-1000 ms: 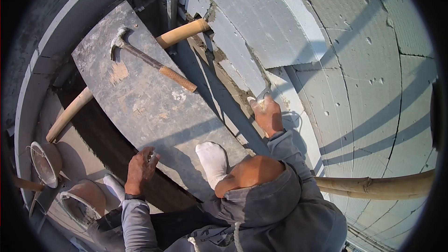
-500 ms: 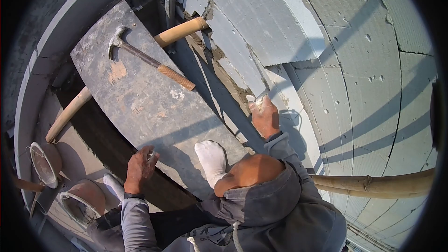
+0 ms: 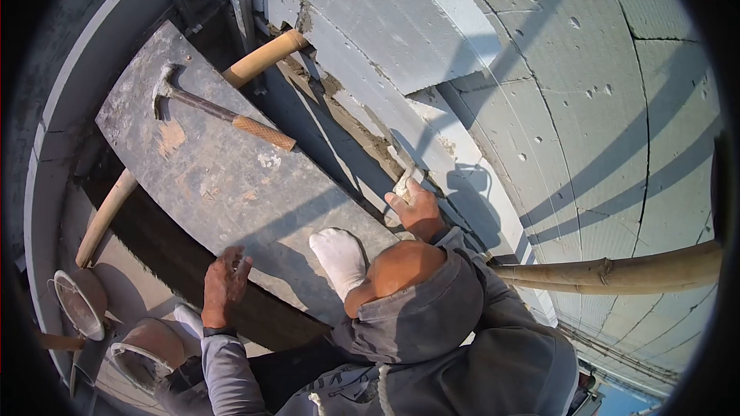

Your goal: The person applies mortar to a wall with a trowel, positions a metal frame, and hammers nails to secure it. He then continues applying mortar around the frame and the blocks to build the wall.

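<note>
My right hand (image 3: pixel 418 212) is closed round the whitish, mortar-crusted handle of a small trowel-like tool (image 3: pixel 404 176), whose thin metal end touches the joint low on the block wall (image 3: pixel 339 31). My left hand (image 3: pixel 225 286) hovers over the near-left edge of the worn grey board (image 3: pixel 231 177), fingers curled around something small that I cannot make out. A hammer (image 3: pixel 223 112) with a ribbed brown grip lies farther up the board. My white-socked foot (image 3: pixel 338 253) rests on the board's near end.
Bamboo poles (image 3: pixel 266 58) (image 3: pixel 108 216) pass under the board. Two mortar-stained buckets (image 3: pixel 81 304) (image 3: pixel 150 347) stand at the lower left. Thick bamboo (image 3: pixel 617 270) juts out on the right beside the block wall. A dark gap runs along the board's left side.
The view has shifted, so the board and wall appear farther left. My right hand, with the tool, has drawn a little nearer along the joint. My left hand stays by the board edge.
</note>
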`<state>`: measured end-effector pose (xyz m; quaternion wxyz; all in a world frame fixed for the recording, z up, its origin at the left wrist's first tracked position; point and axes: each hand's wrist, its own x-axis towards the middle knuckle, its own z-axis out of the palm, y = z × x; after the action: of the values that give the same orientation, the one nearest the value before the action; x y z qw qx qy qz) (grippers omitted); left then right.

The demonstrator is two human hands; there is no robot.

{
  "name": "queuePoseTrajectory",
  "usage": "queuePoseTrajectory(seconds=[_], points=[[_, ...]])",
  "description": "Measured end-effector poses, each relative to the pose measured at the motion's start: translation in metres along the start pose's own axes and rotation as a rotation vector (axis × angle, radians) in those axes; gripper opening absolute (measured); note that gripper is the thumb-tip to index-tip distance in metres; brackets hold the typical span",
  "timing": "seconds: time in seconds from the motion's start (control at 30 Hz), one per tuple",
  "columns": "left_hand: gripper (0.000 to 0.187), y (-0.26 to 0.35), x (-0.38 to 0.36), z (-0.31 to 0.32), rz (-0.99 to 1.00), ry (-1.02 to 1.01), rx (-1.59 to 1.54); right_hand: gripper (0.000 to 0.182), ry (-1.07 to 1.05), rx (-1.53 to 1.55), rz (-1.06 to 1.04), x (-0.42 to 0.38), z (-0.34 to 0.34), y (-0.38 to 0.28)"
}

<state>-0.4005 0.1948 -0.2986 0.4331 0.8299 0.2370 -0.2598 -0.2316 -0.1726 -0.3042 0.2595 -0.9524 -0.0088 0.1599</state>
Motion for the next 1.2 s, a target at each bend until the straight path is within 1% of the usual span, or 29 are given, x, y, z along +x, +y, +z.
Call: queuePoseTrajectory(seconds=[0.07, 0.1, 0.17, 0.2, 0.23, 0.3, 0.33, 0.37, 0.43, 0.47, 0.5, 0.57, 0.6, 0.63, 0.67, 0.7, 0.77, 0.8, 0.87, 0.93, 1.0, 1.07, 1.1, 1.13, 1.17, 1.2], points=[[0.038, 0.0, 0.0, -0.001, 0.01, 0.003, -0.003, 0.033, -0.104, 0.225, 0.057, -0.019, -0.001, 0.009], [0.038, 0.001, 0.002, -0.001, 0.021, 0.012, -0.003, 0.033, -0.094, 0.226, 0.066, -0.026, -0.009, 0.006], [0.038, 0.0, 0.005, 0.0, 0.045, 0.017, 0.002, 0.031, -0.231, 0.444, 0.27, -0.041, -0.032, -0.003], [0.039, -0.004, 0.006, 0.002, 0.05, 0.012, 0.015, 0.029, -0.19, 0.62, 0.333, -0.048, -0.033, 0.01], [0.039, -0.006, 0.006, 0.003, 0.056, 0.007, 0.029, 0.029, -0.18, 0.625, 0.331, -0.049, -0.042, 0.014], [0.039, -0.007, 0.007, 0.001, 0.067, 0.003, 0.033, 0.028, -0.028, 0.726, 0.398, -0.05, -0.058, 0.014], [0.038, -0.007, 0.008, 0.0, 0.07, -0.002, 0.032, 0.027, 0.086, 0.638, 0.473, -0.046, -0.066, 0.005], [0.038, -0.005, 0.009, -0.001, 0.092, -0.006, 0.043, 0.027, 0.108, 0.649, 0.474, -0.04, -0.071, 0.008], [0.039, -0.003, 0.008, -0.004, 0.076, 0.009, 0.028, 0.026, 0.074, 0.574, 0.404, -0.029, -0.08, 0.016], [0.039, -0.005, 0.008, -0.004, 0.101, 0.022, 0.003, 0.026, 0.119, 0.888, 0.393, -0.024, -0.074, 0.015], [0.039, -0.003, 0.008, -0.006, 0.128, 0.021, 0.019, 0.026, 0.147, 0.904, 0.388, -0.015, -0.075, 0.008], [0.039, 0.0, 0.005, -0.011, 0.131, -0.001, 0.045, 0.026, 0.016, 0.961, 0.409, 0.001, -0.077, -0.007], [0.039, -0.004, 0.006, -0.011, 0.203, 0.024, 0.074, 0.026, 0.003, 0.885, 0.377, 0.001, -0.069, -0.011], [0.039, 0.004, 0.007, -0.013, 0.224, 0.027, 0.087, 0.027, -0.012, 0.807, 0.345, 0.001, -0.062, -0.011], [0.039, 0.013, 0.004, -0.014, 0.18, 0.02, 0.042, 0.036, -0.084, 0.554, 0.307, -0.001, -0.056, -0.005], [0.039, 0.017, -0.002, -0.019, 0.129, 0.016, 0.003, 0.048, -0.016, 0.124, 0.056, -0.022, -0.045, -0.006], [0.04, 0.013, -0.001, -0.022, 0.143, 0.03, 0.014, 0.057, -0.279, 0.07, 0.175, -0.032, -0.048, -0.016], [0.039, 0.017, -0.001, -0.023, 0.123, 0.016, 0.017, 0.057, -0.283, 0.067, 0.156, -0.036, -0.042, -0.013], [0.039, 0.01, -0.001, -0.023, 0.093, 0.013, 0.015, 0.057, -0.185, 0.014, 0.102, -0.042, -0.025, -0.004], [0.037, -0.006, 0.007, -0.021, 0.219, 0.097, 0.151, 0.058, -0.221, 0.017, 0.106, -0.035, -0.025, -0.017], [0.037, -0.013, 0.007, -0.023, 0.228, 0.129, 0.186, 0.058, -0.255, 0.011, 0.115, -0.028, -0.028, -0.032], [0.036, -0.009, 0.005, -0.028, 0.236, 0.162, 0.218, 0.057, -0.277, -0.042, 0.052, -0.02, -0.031, -0.045], [0.034, -0.003, 0.003, -0.032, 0.162, 0.172, 0.147, 0.057, -0.281, -0.049, 0.043, -0.018, -0.03, -0.049], [0.033, 0.0, 0.003, -0.035, 0.086, 0.181, 0.076, 0.058, -0.234, -0.058, 0.02, -0.016, -0.028, -0.052], [0.033, 0.001, 0.003, -0.037, 0.075, 0.189, 0.064, 0.059, -0.192, -0.069, -0.007, -0.014, -0.026, -0.056], [0.032, 0.0, 0.004, -0.039, 0.056, 0.151, 0.024, 0.059, -0.206, -0.082, -0.029, -0.011, -0.026, -0.062]])
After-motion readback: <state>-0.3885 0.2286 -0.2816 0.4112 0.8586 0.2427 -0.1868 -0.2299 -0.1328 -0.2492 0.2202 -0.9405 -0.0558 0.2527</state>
